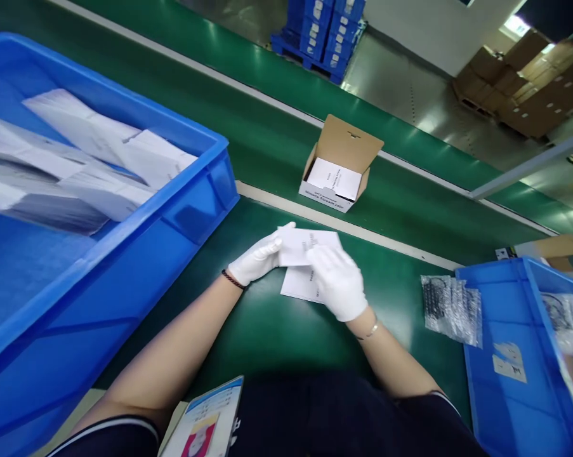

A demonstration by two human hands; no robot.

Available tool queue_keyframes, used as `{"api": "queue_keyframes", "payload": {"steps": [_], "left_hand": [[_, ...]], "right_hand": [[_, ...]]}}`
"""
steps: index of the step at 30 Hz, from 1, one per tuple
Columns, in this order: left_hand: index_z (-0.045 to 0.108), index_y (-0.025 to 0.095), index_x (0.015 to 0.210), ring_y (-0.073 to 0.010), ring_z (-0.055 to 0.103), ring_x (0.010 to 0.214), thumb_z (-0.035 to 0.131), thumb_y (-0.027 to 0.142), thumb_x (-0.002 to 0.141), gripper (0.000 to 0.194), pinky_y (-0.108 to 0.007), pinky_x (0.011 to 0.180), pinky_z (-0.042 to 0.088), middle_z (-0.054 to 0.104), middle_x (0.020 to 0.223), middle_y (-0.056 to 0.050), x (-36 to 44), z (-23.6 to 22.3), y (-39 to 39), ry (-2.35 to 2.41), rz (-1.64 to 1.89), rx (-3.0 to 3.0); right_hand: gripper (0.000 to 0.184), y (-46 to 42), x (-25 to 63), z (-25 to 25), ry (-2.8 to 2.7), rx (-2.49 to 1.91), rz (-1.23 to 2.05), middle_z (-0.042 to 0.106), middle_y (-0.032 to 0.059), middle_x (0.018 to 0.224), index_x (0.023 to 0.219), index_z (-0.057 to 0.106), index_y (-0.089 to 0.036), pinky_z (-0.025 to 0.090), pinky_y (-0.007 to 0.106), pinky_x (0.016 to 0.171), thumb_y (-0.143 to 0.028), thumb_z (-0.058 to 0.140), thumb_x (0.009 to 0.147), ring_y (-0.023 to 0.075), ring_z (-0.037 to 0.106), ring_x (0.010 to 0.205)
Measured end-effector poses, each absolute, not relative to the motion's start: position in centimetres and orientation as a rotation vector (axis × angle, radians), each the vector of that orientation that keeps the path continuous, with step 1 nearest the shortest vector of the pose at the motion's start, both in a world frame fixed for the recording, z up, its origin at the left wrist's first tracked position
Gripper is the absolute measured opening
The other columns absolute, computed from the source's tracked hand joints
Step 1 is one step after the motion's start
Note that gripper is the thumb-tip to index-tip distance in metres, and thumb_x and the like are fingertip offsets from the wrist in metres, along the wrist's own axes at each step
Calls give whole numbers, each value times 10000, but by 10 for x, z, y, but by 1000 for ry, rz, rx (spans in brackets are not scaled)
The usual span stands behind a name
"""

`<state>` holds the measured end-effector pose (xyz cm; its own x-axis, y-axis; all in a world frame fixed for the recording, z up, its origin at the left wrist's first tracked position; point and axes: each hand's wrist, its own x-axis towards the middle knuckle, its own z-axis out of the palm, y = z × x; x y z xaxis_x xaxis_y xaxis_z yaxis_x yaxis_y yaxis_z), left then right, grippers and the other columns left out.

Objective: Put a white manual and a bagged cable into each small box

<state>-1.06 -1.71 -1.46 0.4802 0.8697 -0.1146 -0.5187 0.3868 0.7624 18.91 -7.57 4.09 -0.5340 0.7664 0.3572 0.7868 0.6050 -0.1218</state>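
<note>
Both my hands wear white gloves and rest on the green table top. My left hand (257, 259) pinches the left edge of a white printed leaflet (299, 244). My right hand (339, 281) lies curled over the right side of the same leaflet, and a second white sheet (298, 285) shows beneath it. An open brown carton (342, 162) with a white booklet inside stands just beyond, on the green conveyor belt.
A big blue crate (138, 235) with stacks of white leaflets fills the left. A smaller blue crate (509, 355) sits at the right, with a clear bag of black parts (450, 309) beside it. Blue crates and brown cartons stand on the floor beyond.
</note>
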Motion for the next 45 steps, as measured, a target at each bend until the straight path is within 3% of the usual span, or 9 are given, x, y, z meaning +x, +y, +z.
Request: {"api": "queue_keyframes", "payload": {"steps": [5,12,16,21,24,27,32,39,45], "left_hand": [[719,141,1127,-388,507,1304,865,227,657,500,-517,1123,426,637,1306,-130,-6,-8,-21,844,1034,759],[597,276,1333,-276,356,1439,623,122,854,503,-477,1177,388,541,1436,55,3,9,-11,739,1198,683],[619,273,1304,-271,333,1452,560,104,873,467,-481,1194,362,528,1444,70,5,14,-14,737,1200,668],[623,281,1298,-285,316,1460,593,149,878,441,-508,1211,332,522,1452,54,3,10,-14,764,1187,631],[628,265,1294,-290,323,1456,607,129,864,452,-511,1217,321,517,1460,32,1,6,-13,785,1200,598],[632,236,1292,-293,351,1441,602,107,857,455,-508,1210,329,528,1452,-1,-1,3,-11,771,1217,564],[600,209,1338,-322,350,1436,624,83,834,519,-546,1182,334,501,1476,-57,-3,6,-9,740,1226,545],[629,176,1298,-334,384,1412,680,98,818,488,-528,1167,350,503,1466,-112,-5,0,-8,729,1219,507],[576,165,1366,-326,417,1391,651,79,826,552,-508,1156,378,514,1455,-119,-5,5,-8,783,1202,422]], "right_hand": [[300,-76,216,49,-2433,-1402,-32,653,104,1275,1163,671,-196,435,440,1058,-403,539,990,281,577,1189],[280,-119,389,66,-1490,-2667,-261,617,176,1280,1014,718,-143,492,471,901,-385,638,899,349,591,1101],[398,-148,426,48,-1351,-2876,-460,495,262,1379,987,686,-98,464,508,880,-428,750,773,414,454,1226],[186,-149,420,35,-1402,-2568,-321,530,209,1349,695,582,-175,370,504,1018,-296,717,737,378,402,1296],[279,-135,411,38,-1068,-2294,39,659,121,1008,667,487,-216,450,447,909,-388,685,764,286,593,989],[385,-116,396,39,-767,-1827,451,616,18,763,740,501,-224,504,388,739,-526,737,706,227,606,750],[499,-86,360,35,-570,-1122,1065,671,-6,939,1036,612,-252,556,339,723,-347,866,618,195,649,847],[523,-55,307,20,-575,-1138,1200,710,3,879,967,662,-208,576,359,810,-287,935,527,191,660,800],[594,-47,280,2,-362,-1095,1425,724,58,861,985,667,-182,590,385,682,-475,949,551,220,676,740]]}}
